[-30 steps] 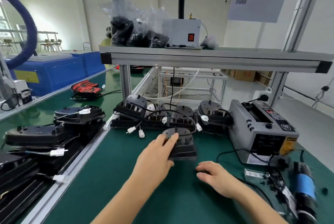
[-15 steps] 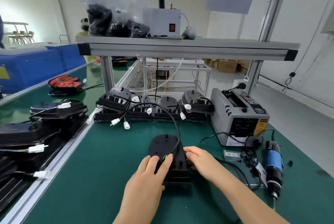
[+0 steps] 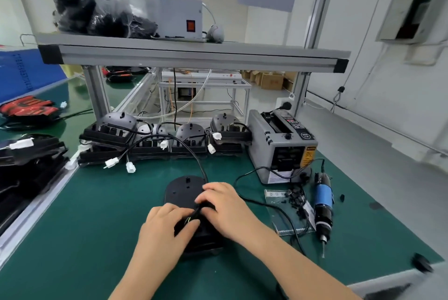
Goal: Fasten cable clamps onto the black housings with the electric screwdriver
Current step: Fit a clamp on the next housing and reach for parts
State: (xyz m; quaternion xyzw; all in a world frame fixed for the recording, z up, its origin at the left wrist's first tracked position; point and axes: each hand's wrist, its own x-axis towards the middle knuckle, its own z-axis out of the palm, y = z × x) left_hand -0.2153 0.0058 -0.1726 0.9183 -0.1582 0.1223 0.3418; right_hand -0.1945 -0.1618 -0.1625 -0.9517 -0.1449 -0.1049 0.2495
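Black housing (image 3: 184, 188): flat on the green mat, directly under both hands. Long axis runs straight away from the person; rounded end shows beyond the fingertips, near end hidden under the palms.

Left hand (image 3: 167, 224): fingers curled down over the housing's near half, thumb tucked in; reads as holding it steady.

Right hand (image 3: 225, 207): fingers bent onto the cable (image 3: 194, 154) where it meets the housing, apparently pinching it into place. Exact contact is hidden by the knuckles.

Cable loops off beyond the fingertips toward the far row of housings (image 3: 150, 139).

Electric screwdriver (image 3: 323, 207): untouched, lying out to the right of the right hand, well apart from the left. Its axis is roughly parallel to the housing, bit toward the person.

Cable clamps (image 3: 294, 196): small black bits on a clear tray, between the right hand and the screwdriver.

Judgement: still dressing the cable; no clamp seen seated. Both clamp and driver lie to the right, so the right hand is nearer for each, while the left stays as the brace.
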